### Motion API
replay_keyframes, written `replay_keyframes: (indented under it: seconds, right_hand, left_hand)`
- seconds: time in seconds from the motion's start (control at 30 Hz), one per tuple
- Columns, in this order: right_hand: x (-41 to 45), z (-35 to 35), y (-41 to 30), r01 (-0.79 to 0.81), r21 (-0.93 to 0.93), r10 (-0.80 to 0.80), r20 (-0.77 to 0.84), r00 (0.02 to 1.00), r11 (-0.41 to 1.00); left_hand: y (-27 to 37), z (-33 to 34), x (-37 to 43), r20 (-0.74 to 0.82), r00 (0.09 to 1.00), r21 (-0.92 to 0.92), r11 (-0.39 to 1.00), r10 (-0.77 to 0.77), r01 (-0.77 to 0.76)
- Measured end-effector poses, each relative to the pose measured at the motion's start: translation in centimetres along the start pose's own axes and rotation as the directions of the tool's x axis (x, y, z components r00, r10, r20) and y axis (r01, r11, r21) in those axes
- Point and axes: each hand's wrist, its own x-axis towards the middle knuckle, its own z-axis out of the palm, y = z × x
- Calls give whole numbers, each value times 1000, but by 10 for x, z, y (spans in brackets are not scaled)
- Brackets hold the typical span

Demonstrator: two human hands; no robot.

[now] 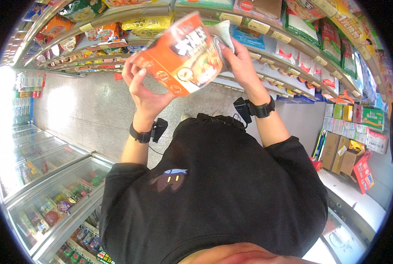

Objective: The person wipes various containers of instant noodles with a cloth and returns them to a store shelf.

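My left hand (147, 89) grips the lower left edge of an orange food package (180, 71) with pictures and large printed writing on it. The package is tilted and slightly blurred, held up in front of the shelves. In my right hand (244, 67) is a folded pale cloth (224, 33), pressed at the package's right side. Part of that side is hidden behind the cloth and fingers. Each wrist wears a black strap with a small device, the left device (158, 129) and the right device (243, 109).
Curved shelves (272, 31) with price labels and bagged goods run across the top. Glass-topped chest freezers (56, 198) line the lower left. At the right are cardboard boxes (330, 150) and a white counter (351, 191). Grey tiled floor (90, 95) lies between.
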Motion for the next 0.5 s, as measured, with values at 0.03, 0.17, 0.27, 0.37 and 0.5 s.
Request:
replay_keyframes:
  seconds: [0.03, 0.17, 0.27, 0.37, 0.5]
  right_hand:
    - [-4, 0, 0, -7, 10, 7, -8, 1000, 1000]
    - [-7, -7, 0, 47, 27, -48, 36, 998, 999]
    - [-5, -2, 0, 112, -12, -112, 18, 994, 994]
    - [-4, 16, -14, 471, -400, -493, 52, 868, 787]
    - [-3, 23, -26, 566, -554, -561, 201, 803, 611]
  left_hand:
    - [3, 0, 0, -41, 999, 36, 999, -35, 37]
    - [-4, -8, -1, -38, 990, 211, 967, -138, 143]
    - [-2, -8, 0, -21, 989, 288, 946, -148, 148]
    - [-2, -8, 1, -22, 991, 290, 948, -133, 134]
    - [-23, -9, -6, 5, 998, 241, 969, -58, 55]
